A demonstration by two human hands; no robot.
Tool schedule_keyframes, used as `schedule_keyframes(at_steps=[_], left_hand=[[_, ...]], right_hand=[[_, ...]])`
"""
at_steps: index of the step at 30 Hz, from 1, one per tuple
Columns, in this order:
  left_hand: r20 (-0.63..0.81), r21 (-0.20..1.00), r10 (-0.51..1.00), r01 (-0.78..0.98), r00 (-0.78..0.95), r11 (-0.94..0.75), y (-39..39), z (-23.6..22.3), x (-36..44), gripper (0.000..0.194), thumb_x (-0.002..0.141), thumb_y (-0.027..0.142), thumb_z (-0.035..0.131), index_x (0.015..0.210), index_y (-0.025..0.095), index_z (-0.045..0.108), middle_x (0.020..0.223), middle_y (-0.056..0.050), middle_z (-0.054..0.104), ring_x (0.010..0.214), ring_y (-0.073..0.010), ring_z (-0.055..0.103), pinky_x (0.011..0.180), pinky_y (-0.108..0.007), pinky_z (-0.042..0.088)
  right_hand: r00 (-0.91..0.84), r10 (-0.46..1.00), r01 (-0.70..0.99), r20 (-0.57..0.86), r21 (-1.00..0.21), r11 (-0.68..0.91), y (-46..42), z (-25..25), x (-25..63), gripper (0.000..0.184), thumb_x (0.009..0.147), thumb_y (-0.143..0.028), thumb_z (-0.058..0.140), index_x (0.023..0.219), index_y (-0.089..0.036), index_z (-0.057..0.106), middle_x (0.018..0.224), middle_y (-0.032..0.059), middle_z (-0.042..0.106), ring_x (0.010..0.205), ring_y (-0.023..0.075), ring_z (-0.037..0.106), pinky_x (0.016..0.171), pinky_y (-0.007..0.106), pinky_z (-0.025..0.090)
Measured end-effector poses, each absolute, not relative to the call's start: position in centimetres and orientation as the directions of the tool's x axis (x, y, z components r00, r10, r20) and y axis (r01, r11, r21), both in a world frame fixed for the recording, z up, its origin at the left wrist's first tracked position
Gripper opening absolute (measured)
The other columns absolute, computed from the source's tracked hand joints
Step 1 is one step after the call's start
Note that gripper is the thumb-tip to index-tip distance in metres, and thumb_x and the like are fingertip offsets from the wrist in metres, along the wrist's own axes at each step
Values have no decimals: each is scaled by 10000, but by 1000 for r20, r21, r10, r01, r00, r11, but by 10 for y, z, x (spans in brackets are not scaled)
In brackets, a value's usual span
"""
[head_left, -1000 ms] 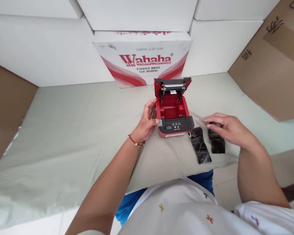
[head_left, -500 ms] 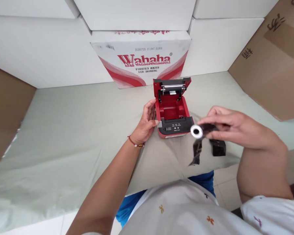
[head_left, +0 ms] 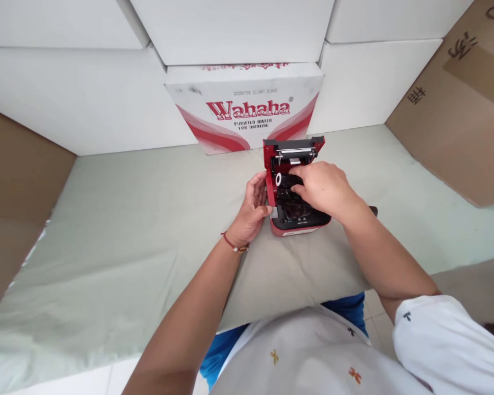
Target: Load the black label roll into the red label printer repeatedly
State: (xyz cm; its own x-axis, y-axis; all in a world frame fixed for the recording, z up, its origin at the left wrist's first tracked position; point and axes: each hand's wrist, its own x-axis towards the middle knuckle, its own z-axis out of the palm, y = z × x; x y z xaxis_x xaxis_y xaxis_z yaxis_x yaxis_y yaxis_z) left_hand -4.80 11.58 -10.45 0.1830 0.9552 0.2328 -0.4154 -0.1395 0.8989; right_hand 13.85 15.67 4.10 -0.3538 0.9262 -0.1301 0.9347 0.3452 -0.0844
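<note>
A small red and black label printer [head_left: 300, 229] stands on the cloth-covered table with its lid [head_left: 294, 145] raised. My left hand [head_left: 253, 206] grips its left side, fingers along the red wall and thumb on the front left corner. My right hand [head_left: 323, 184] reaches into the open bay, thumb and fingers closed on a black roll [head_left: 288, 180] with a white ring-shaped end. A shiny black strip from the roll lies over the printer's front panel. My right hand hides the roll's other end.
A white and red water carton [head_left: 251, 123] stands behind the printer, against white boxes [head_left: 239, 33]. Brown cardboard [head_left: 469, 142] rises at the right, and more cardboard [head_left: 20, 203] at the left. A black item [head_left: 374, 210] shows partly behind my right forearm.
My right hand has carried the black roll leftward and away from me, from beside the printer into its open bay. My left hand keeps its grip on the printer.
</note>
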Motion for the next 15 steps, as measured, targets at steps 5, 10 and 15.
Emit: schedule_keyframes(at_steps=[5,10,15], left_hand=[[223,912,958,-385,179,-141,116,-105,-48,895,760,444,873,1529,385,418,1756,-42,358,1681,-314,244,1374,-511,227],[231,915,955,-374,184,-149,116,-105,-48,920,746,483,879,1531,373,410,1756,-55,359,1678,-314,249,1376,-508,209],[219,925,959,-350,178,-146,117,-106,-47,933,753,503,871,1541,356,395,1748,-79,362,1666,-321,275,1356,-516,252]], right_hand=[[-339,923,937,-181,19,348,159,41,131,364,958,-283,638,1296,-247,770,1173,160,809,1051,376,746,730,385,498],[-328,938,936,-109,99,338,151,46,123,255,978,-179,573,1107,-163,793,1032,217,815,960,381,768,715,398,516],[-387,919,915,-75,91,393,153,43,120,293,982,-154,517,995,-170,809,941,226,819,887,378,773,701,435,541]])
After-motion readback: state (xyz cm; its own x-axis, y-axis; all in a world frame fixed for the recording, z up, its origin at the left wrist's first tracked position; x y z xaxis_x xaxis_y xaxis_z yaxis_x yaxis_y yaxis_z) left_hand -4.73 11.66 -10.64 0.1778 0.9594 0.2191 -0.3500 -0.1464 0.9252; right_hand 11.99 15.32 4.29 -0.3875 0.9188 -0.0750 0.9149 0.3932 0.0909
